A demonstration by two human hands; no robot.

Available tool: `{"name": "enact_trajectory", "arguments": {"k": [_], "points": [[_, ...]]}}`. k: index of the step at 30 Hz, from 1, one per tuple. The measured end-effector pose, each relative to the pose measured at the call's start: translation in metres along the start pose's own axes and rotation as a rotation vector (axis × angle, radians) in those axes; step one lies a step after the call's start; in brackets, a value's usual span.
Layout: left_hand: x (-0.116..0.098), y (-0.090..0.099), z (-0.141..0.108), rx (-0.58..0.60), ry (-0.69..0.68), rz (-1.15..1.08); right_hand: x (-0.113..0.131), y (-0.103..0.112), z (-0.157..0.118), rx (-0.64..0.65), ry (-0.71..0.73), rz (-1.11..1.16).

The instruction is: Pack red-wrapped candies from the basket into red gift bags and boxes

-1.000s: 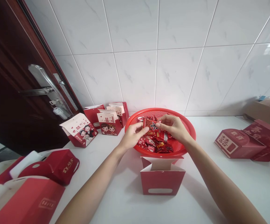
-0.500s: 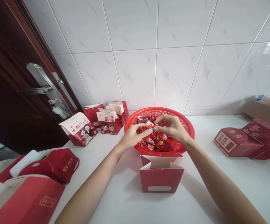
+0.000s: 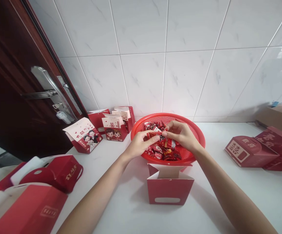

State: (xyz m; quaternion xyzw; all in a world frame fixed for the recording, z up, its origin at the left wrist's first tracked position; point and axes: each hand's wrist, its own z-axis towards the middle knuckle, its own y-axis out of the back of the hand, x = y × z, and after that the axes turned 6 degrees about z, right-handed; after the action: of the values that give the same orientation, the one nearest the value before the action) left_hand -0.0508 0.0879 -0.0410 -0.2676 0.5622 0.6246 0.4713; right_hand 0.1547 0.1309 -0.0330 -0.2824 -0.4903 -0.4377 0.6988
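Observation:
Over the red plastic basket, both hands are closed on a small red wrapped packet with dark lettering. My left hand pinches its left side between thumb and fingers. At the other end, the fingertips of my right hand grip the packet's edge. Beneath them, several shiny red wrapped candies lie in the basket, partly hidden by the hands. A red gift box with a white oval slot stands upright in front of the basket, its top open.
Several small printed gift boxes stand by the wall at the back left, one tilted box nearer the door. Larger red boxes crowd the left foreground. At right are more red boxes and a cardboard carton.
The view has shifted slightly. My right fingertips have moved a little to the right along the packet's edge; both hands still hold it over the basket.

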Motion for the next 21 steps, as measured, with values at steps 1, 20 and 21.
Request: {"name": "enact_trajectory", "arguments": {"k": [1,20,21], "points": [[0.0,-0.0002,-0.0001,0.002,0.004,-0.005,0.0005,-0.0003,-0.0005,-0.005,0.001,-0.006],[0.005,-0.003,0.0006,0.005,-0.007,-0.099,0.0072,-0.0026,-0.0038,0.0,-0.049,0.028],[0.0049,-0.0027,0.0003,0.006,-0.01,-0.1,0.0067,-0.0021,-0.0034,0.011,-0.057,0.022]]}}
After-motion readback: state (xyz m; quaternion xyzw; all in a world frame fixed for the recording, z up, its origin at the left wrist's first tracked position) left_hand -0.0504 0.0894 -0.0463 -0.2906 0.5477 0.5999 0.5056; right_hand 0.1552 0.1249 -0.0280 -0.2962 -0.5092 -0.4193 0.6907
